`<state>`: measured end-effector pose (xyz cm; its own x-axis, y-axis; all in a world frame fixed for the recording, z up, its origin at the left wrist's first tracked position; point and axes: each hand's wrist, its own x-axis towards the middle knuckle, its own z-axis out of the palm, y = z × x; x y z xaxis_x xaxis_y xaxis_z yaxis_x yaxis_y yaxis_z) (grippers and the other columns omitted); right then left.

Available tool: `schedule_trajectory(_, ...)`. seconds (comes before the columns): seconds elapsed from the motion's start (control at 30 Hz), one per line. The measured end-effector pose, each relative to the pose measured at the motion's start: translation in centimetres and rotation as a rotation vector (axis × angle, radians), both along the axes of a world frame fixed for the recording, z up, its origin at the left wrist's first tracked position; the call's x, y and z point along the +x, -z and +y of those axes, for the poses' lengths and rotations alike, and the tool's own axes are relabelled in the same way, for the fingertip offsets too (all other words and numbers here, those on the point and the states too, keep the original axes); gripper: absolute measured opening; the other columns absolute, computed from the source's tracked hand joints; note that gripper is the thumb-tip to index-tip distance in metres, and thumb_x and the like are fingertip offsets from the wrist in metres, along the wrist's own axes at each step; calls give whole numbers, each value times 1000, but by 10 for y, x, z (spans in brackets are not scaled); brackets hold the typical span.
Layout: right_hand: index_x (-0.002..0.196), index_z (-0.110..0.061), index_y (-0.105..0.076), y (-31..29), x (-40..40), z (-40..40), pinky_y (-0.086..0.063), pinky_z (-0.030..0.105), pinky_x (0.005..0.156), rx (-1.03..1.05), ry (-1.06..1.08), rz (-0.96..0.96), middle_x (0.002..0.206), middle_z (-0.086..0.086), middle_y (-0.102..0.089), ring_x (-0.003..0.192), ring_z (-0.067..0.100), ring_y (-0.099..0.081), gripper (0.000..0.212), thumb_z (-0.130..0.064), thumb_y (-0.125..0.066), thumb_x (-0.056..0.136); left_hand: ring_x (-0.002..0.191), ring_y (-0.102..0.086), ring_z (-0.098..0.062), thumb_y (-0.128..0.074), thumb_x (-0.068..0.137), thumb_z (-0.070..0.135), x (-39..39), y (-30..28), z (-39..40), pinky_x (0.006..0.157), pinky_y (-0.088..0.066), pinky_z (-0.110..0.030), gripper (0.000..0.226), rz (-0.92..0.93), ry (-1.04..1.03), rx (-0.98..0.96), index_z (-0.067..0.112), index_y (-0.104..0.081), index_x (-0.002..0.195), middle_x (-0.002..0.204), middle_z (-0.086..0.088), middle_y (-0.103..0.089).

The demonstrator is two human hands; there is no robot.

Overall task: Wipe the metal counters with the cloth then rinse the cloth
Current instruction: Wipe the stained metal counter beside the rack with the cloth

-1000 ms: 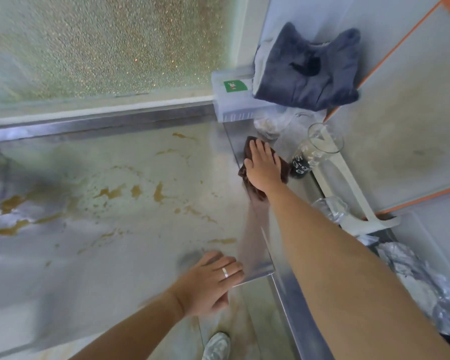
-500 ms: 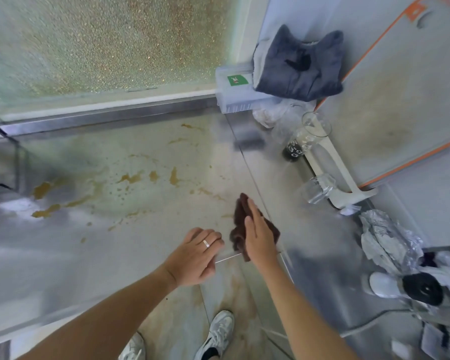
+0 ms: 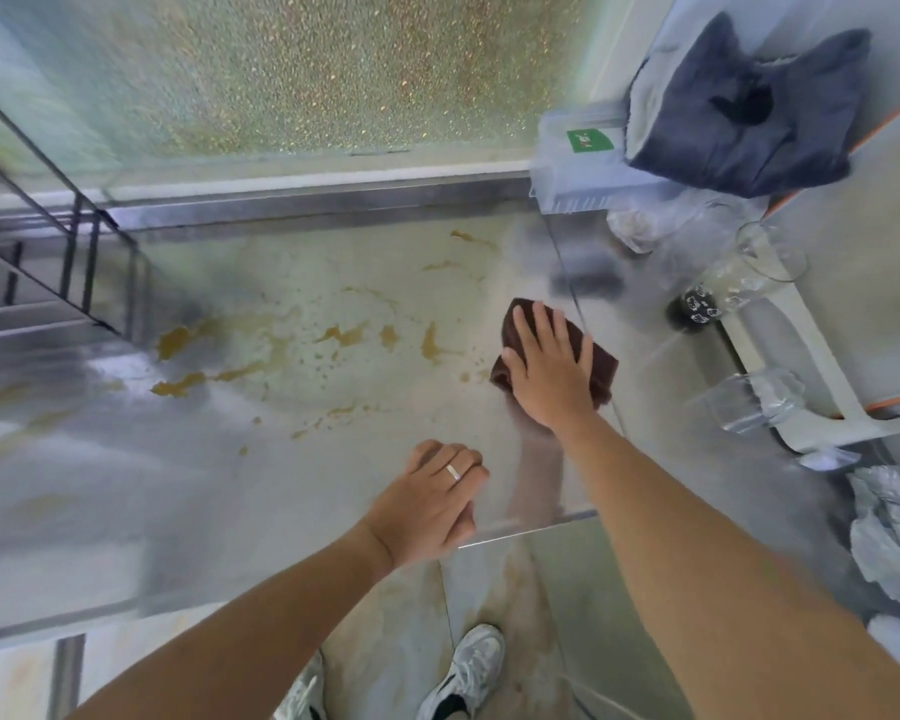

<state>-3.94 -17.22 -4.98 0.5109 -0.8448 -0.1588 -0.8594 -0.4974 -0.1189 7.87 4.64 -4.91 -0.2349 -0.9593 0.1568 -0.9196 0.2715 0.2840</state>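
Cloth [image 3: 601,367], dark brown and bunched, lies flat on the metal counter [image 3: 188,491] under the right hand [image 3: 549,368]. I read the right fingers [image 3: 544,324] as straight and spread, palm down, pressing the fabric to the steel rather than curling round it; brown edges show past the fingertips and to the right of the little finger. The cloth straddles the seam where this counter meets the next steel surface [image 3: 697,459] on the right.

Left of the right thumb, close by, yellow-brown stains [image 3: 344,335] spatter the counter and run on towards its far left side; a few small drops sit almost touching the cloth's left edge.

Left hand [image 3: 427,504] rests nearer me than the cloth, at the counter's front edge, well apart from the right hand. Its fingers are loosely bent against the steel and grip nothing; a ring [image 3: 453,472] is on one finger.

Beyond the right fingertips: a clear plastic box [image 3: 572,168] with a green label, and a dark blue towel [image 3: 749,111] draped above it. To the right of the fingers: a tall clear glass [image 3: 749,272] lying tilted, a small clear cup [image 3: 754,402], a white stand [image 3: 822,387], crumpled foil [image 3: 894,532].

Below the counter edge I see tiled floor [image 3: 515,589] and a white shoe [image 3: 468,667]. Frosted window [image 3: 307,70] behind the counter. Image blurred at the left margin.
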Motion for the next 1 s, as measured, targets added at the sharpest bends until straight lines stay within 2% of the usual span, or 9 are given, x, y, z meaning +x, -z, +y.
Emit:
schedule_trajectory(0.13, 163, -33, -9, 1, 20, -16, -10, 59, 124, -25, 25, 34, 172, 1, -7, 158, 27, -6, 60, -49, -21, 106, 101, -58, -25, -54, 76, 23, 2, 0, 2, 95, -43, -39, 30, -26, -20, -32, 15, -64, 104, 108, -3, -62)
schedule_trajectory(0.3, 163, -31, -9, -7, -16, 79, -17, 55, 124, 13, -160, 1, 173, 2, -7, 159, 27, -5, 59, -47, -23, 108, 96, -60, -25, -56, 77, 25, 3, -5, 15, 93, -38, -39, 26, -92, -11, -16, 17, -62, 101, 104, -2, -62)
schedule_trajectory(0.43, 163, -36, -11, -5, -54, 142, -16, 52, 125, 71, -313, -25, 173, -3, -9, 159, 22, -5, 57, -46, -22, 108, 93, -61, -24, -56, 80, 28, 0, -8, 20, 94, -36, -38, 21, -81, -19, 30, 19, -61, 98, 99, -1, -60)
schedule_trajectory(0.53, 162, -38, -15, -6, -54, 129, -15, 51, 124, 69, -355, -36, 172, -7, -11, 159, 18, -5, 57, -41, -25, 106, 91, -61, -26, -57, 78, 32, -2, -10, 10, 93, -37, -38, 23, -73, -9, 47, 17, -62, 95, 98, -3, -61)
schedule_trajectory(0.67, 162, -36, -20, -4, -36, 81, -17, 50, 125, 9, -412, -14, 172, -5, -14, 159, 19, -10, 56, -47, -26, 107, 93, -58, -30, -59, 70, 31, 0, -5, -3, 92, -41, -41, 38, -63, -24, 47, 13, -64, 104, 102, -7, -61)
schedule_trajectory(0.87, 163, -37, -11, 0, 32, -22, -7, 51, 127, 12, -196, -12, 173, -2, -6, 159, 24, -4, 58, -51, -21, 107, 104, -57, -29, -61, 70, 26, 0, 2, -2, 93, -44, -42, 39, -32, 18, -9, 14, -65, 107, 112, -6, -62)
schedule_trajectory(1.0, 163, -33, -14, 2, 33, -15, -10, 54, 126, -10, -212, -8, 172, 2, -10, 159, 27, -7, 59, -49, -24, 107, 108, -57, -28, -59, 72, 24, 1, 0, 0, 96, -43, -42, 39, -25, -17, 19, 14, -64, 108, 116, -5, -61)
